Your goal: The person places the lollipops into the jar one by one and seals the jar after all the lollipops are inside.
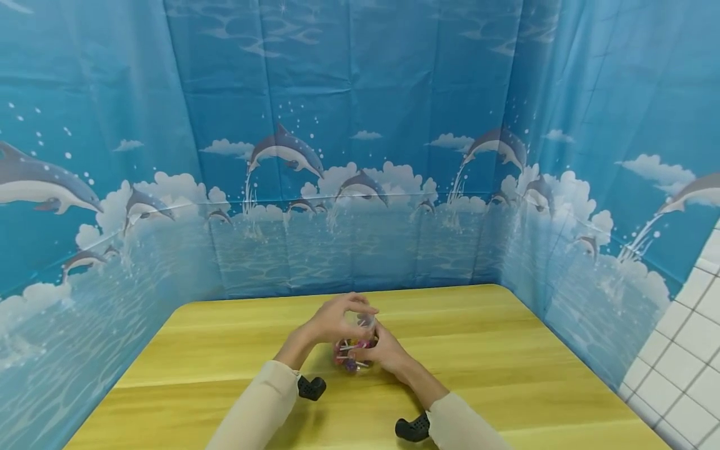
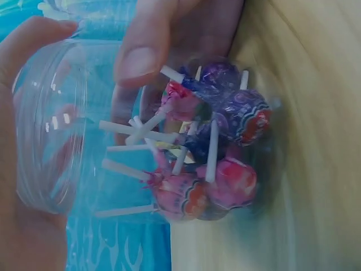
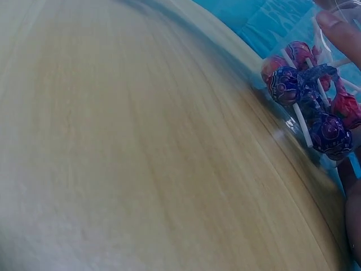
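Note:
A clear plastic jar (image 1: 354, 362) of wrapped lollipops stands on the table in front of me. Purple, pink and red wrappers and white sticks (image 2: 211, 149) show through its wall. My left hand (image 1: 336, 320) comes over the top and grips the clear round lid (image 2: 51, 127), thumb and fingers spread around its rim. Lower down, my right hand (image 1: 389, 356) holds the jar's body from the right side; its thumb (image 2: 138, 62) presses the wall in the left wrist view. In the right wrist view, only part of that hand shows at the right edge, beside the lollipops (image 3: 330, 135).
The yellow wood-grain table (image 1: 484, 356) extends around the jar. A blue dolphin-print curtain (image 1: 349, 250) hangs behind it and along both sides. Black wrist-worn pieces (image 1: 413, 428) show below both forearms. White tiles (image 1: 675, 350) lie at the right.

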Tool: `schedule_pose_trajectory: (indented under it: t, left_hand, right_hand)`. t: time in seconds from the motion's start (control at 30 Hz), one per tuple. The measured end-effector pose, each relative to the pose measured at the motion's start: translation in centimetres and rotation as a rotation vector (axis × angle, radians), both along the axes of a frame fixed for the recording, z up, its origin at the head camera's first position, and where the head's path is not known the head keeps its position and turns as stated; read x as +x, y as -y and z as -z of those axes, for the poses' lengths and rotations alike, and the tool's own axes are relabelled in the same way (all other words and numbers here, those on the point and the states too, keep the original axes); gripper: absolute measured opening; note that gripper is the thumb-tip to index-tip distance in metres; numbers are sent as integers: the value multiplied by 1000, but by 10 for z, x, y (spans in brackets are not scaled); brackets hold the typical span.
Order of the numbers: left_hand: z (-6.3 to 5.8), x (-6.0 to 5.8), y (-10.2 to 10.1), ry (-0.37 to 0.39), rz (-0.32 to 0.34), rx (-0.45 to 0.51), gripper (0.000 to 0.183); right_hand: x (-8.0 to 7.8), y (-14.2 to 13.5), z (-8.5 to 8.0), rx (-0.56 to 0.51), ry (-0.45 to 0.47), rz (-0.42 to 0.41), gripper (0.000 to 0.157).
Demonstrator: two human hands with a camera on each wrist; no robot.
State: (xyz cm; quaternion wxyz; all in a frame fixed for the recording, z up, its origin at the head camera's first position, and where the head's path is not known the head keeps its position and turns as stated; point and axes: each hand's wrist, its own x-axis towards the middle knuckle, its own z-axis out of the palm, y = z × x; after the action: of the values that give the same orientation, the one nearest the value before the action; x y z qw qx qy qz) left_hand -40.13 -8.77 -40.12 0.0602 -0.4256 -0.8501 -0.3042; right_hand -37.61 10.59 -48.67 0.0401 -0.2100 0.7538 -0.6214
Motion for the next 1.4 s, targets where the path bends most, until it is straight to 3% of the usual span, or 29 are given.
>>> schedule_pose_trajectory:
  t: [0.1, 0.17, 0.3, 0.4, 0.5, 0.63, 0.73, 0.8, 0.87, 1.13, 1.23, 1.4]
  left_hand:
    - [5, 2, 3, -42, -38, 22, 57]
    - [10, 5, 4, -50, -108, 86, 66]
    - [20, 14, 3, 73, -278, 285, 82]
    - [27, 19, 2, 190, -317, 401, 85]
    - [32, 19, 11, 350, -246, 488, 80]
    - [34, 9, 26, 577, -43, 581, 82]
    - [33, 1, 33, 668, 82, 602, 85]
    - [34, 0, 33, 683, 101, 598, 86]
    - [35, 3, 32, 686, 73, 605, 85]
    - [34, 13, 14, 590, -158, 666, 81]
    - [36, 14, 12, 585, -171, 660, 81]
    - [39, 14, 17, 604, -133, 642, 77]
  right_hand:
    - [1, 1, 3, 0, 7, 1, 98]
    - [2, 2, 3, -8, 0, 0, 97]
    - [2, 3, 1, -18, -11, 6, 95]
    - [3, 1, 0, -21, -5, 15, 96]
    - [4, 2, 0, -20, 5, 13, 96]
    - [3, 4, -1, -10, 5, 24, 95]
    - [2, 6, -2, -3, 2, 45, 94]
    - [3, 6, -3, -12, 5, 53, 94]
    - [3, 6, -3, -23, 8, 47, 94]
    - [3, 6, -4, -30, -15, 14, 95]
    - [5, 5, -3, -32, 7, 17, 98]
    - [6, 5, -2, -38, 15, 22, 97]
